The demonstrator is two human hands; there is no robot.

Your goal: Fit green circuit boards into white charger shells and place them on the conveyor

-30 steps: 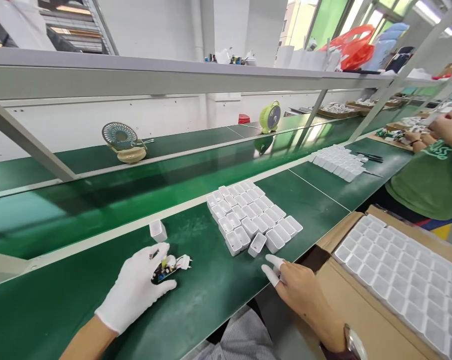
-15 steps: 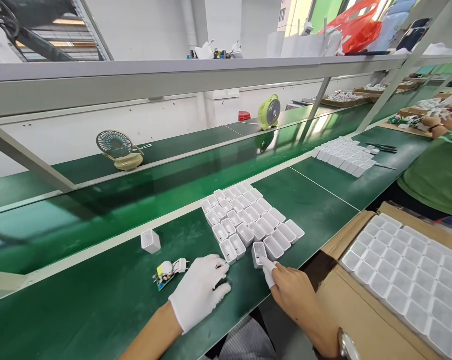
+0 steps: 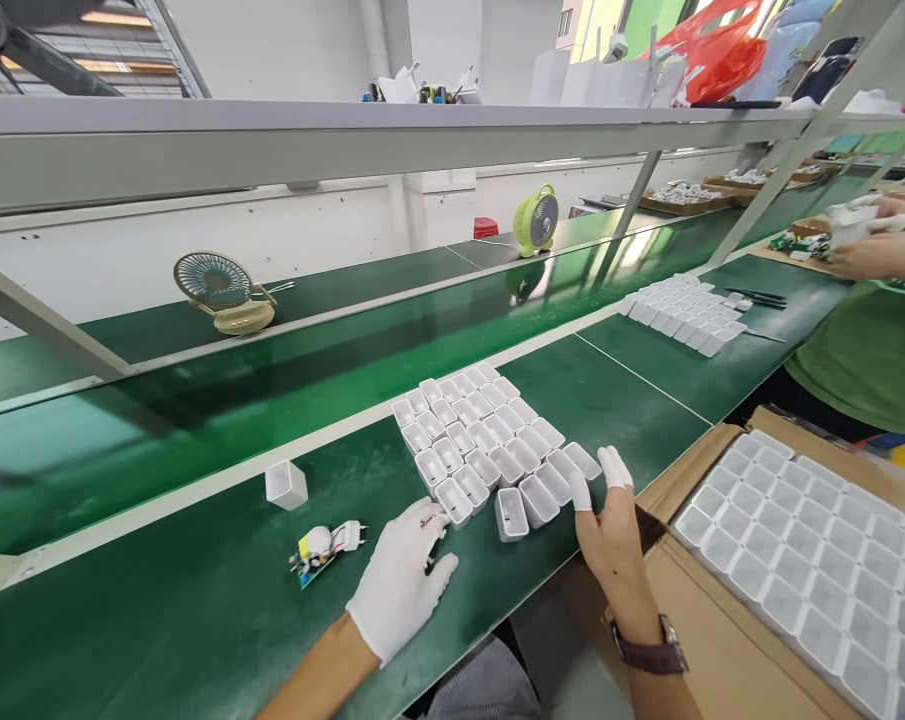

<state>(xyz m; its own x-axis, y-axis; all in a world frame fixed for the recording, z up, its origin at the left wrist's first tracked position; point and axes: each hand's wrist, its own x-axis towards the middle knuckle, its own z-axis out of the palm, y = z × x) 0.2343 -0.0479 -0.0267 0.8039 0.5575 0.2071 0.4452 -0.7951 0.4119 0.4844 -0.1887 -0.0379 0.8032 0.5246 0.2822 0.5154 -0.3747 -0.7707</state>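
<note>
My left hand [image 3: 403, 585] wears a white glove and rests on the green bench mat, fingers spread, its fingertips touching the near-left corner of a block of several white plastic shells [image 3: 489, 445]. My right hand [image 3: 609, 520] is bare with white finger cots; its fingers are stretched out at the block's near-right corner and hold nothing. One shell [image 3: 510, 513] stands a little apart at the near edge, between my hands. A small circuit board with a white plug part [image 3: 324, 548] lies left of my left hand. A single white shell [image 3: 286, 484] stands farther left.
A cardboard box with a white compartment tray [image 3: 804, 545] sits at my right. A second block of white shells [image 3: 681, 313] and black tweezers lie farther along the bench. A person in a green shirt [image 3: 868, 355] works at the right. Two small fans [image 3: 223, 290] stand beyond the conveyor belt.
My left hand left the circuit board and moved right to the shell block. My right hand moved from the loose near shell up and right to the block's right corner.
</note>
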